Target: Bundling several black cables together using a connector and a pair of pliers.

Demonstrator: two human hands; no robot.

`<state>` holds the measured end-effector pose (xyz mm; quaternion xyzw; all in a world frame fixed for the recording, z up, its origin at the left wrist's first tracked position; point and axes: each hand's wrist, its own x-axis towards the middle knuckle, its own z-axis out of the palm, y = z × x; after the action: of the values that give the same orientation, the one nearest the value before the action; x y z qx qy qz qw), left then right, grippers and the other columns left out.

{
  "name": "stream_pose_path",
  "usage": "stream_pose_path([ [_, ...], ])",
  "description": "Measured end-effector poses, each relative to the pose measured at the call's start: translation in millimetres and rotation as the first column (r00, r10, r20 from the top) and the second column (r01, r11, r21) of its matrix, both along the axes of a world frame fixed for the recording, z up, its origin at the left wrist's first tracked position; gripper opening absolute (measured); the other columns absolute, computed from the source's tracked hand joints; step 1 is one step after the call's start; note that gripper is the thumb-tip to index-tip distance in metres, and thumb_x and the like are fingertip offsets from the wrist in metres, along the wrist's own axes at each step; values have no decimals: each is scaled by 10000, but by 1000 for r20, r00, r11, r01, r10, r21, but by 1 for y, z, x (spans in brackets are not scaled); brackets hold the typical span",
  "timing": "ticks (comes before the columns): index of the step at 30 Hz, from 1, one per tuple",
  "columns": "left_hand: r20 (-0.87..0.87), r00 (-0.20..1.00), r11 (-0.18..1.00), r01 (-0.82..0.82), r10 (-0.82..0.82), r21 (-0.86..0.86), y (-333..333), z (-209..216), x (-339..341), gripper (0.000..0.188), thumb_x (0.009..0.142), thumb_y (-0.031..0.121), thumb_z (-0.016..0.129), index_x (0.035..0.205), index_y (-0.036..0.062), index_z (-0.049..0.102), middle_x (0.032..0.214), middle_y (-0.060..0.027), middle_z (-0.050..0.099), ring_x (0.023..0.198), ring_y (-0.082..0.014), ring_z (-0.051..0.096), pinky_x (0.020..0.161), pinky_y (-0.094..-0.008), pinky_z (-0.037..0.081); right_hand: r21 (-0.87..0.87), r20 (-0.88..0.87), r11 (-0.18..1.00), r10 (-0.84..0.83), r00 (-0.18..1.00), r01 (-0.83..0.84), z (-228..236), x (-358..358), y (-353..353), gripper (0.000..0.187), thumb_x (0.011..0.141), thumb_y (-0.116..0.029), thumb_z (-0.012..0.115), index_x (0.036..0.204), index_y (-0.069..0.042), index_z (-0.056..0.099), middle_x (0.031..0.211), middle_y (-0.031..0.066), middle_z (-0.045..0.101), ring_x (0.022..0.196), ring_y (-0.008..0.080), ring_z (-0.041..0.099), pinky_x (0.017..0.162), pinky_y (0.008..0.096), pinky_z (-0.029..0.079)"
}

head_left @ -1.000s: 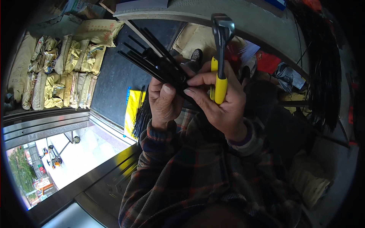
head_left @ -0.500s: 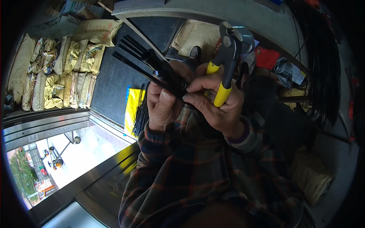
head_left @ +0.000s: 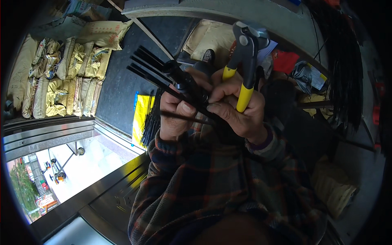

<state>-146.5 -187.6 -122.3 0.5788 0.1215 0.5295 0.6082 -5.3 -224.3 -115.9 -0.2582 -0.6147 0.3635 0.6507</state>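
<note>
Holding thin black sticks on the left and pliers on the right

Reaching up out of plaid sleeves with the left hand and the right hand, close together near the middle of the view. Curled snug on the left around the thin black sticks and a black tube, with the thumb bent over in front. Closed around the pliers on the right, with thumb and pointing finger nearly pinched together by the low end of the tube. Can't tell if really touching it.

Pointing up and to the left with the top ends of the sticks, spread a bit like a fan. Leaning much the same way with the tube, fat round end up high, long side slanting down toward the right fingertips. Standing almost straight up with the pliers, dark head on top, yellow handles low and apart.

Can't see the low ends of the sticks, lost in the dark between the hands. Can't count the sticks, either. Can't see most of the left fingers, tucked behind the bunch. Hard to make out the blurry dark strip across the left hand, or the mouth of the pliers.
</note>
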Motion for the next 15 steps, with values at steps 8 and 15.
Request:
stream_pose_path([
  [8, 24, 997, 997, -74, 74, -20, -17, 1, 6, 454, 787, 388, 607, 955, -29, 545, 960, -122, 517, 912, -198, 494, 800, -315, 395, 50, 46, 992, -119, 992, 117, 3, -2, -7, 150, 730, -34, 658, 850, -32, 568, 834, 84, 521, 770, 166, 503, 656, 275, 410],
  [15, 58, 983, 984, -178, 177, 7, -19, -4, 8, 438, 807, 380, 582, 971, -23, 530, 933, -131, 513, 892, -203, 495, 785, -316, 392, 59, 78, 989, -140, 987, 136, 4, -6, -15, 164, 734, -43, 656, 858, 10, 563, 882, 131, 519, 858, 180, 485, 729, 297, 385],
])
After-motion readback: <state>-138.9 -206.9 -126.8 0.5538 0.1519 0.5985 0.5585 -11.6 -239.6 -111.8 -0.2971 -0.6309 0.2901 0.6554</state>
